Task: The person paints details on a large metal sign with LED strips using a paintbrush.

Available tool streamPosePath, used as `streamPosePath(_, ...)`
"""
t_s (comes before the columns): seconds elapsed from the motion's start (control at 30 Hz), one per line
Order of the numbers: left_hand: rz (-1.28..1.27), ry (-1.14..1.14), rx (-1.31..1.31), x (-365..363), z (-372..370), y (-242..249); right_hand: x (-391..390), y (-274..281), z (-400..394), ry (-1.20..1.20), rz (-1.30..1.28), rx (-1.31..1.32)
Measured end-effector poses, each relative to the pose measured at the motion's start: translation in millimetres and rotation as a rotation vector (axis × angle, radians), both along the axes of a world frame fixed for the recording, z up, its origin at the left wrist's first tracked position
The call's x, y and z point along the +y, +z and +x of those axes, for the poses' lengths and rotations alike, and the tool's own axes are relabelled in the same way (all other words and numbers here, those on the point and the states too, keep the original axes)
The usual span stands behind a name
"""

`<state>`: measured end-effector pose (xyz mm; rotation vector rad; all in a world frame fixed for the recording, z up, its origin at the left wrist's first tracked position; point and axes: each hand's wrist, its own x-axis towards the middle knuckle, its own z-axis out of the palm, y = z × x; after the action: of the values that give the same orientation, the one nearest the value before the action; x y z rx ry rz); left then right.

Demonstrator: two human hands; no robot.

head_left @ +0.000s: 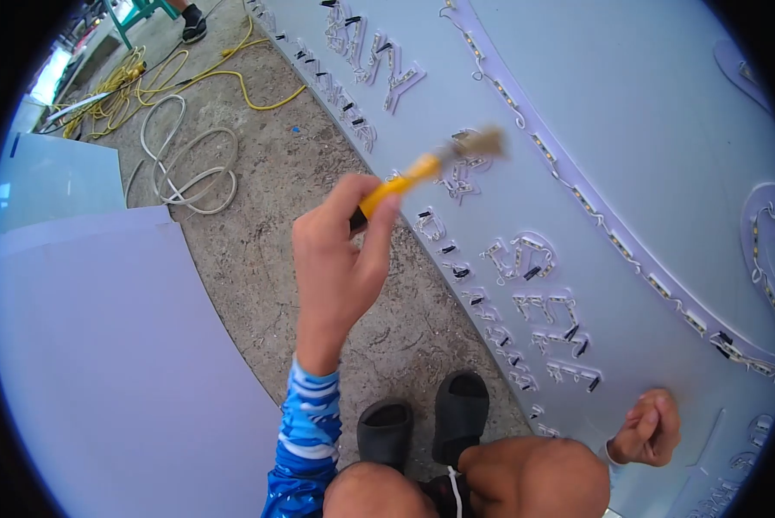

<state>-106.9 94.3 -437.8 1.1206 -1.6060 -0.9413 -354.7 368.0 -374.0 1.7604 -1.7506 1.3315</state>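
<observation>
My left hand (340, 250), in a blue and white sleeve, grips a paintbrush (405, 181) by its yellow and black handle. The brush is tilted up to the right, its tan bristles blurred and overlapping small letters on the big pale sign panel (664, 129). Raised letters (534, 257) with strips of LED modules and white wires stand on the panel. Over its lower right part is my right hand (651, 427), fingers curled together; I cannot tell whether anything is in them.
A long curved LED strip (586, 203) crosses the panel. White tubing (189, 164) and yellow cords (116, 91) lie on rough concrete (258, 198). A pale sheet (120, 345) is at left. My sandals (461, 406) are beside the panel's edge. Another person's foot (194, 24) shows at the top.
</observation>
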Motion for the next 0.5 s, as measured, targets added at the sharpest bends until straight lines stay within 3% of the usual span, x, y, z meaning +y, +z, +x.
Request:
streamPosePath(0.03,-0.014,0.126,-0.127,1.1,-3.4,-3.2,4.2,-5.9,-2.9,0.007,-0.005,-0.001)
streamPosePath(0.13,0.104,0.260,-0.067,-1.6,0.5,-11.3,11.0,-18.3,-7.2,-0.119,-0.076,-0.004)
streamPosePath(0.17,0.102,0.259,-0.068,0.1,1.1,-11.0,11.3,-19.9,-8.7,-0.128,-0.077,0.023)
streamPosePath(0.23,0.065,0.107,0.256,4.6,4.0,-11.0,7.7,-23.2,-9.4,-0.145,-0.075,0.071)
streamPosePath(0.27,0.066,0.107,0.250,4.5,2.5,-13.1,5.8,-24.7,-9.3,-0.153,-0.072,0.094)
streamPosePath(0.37,0.218,0.109,-0.011,3.1,-1.2,-25.5,-5.6,-20.1,-13.6,-0.091,-0.059,0.226)
streamPosePath(0.5,0.228,0.226,-0.211,15.5,0.9,-34.9,-13.7,-17.4,-19.0,0.031,-0.069,0.433)
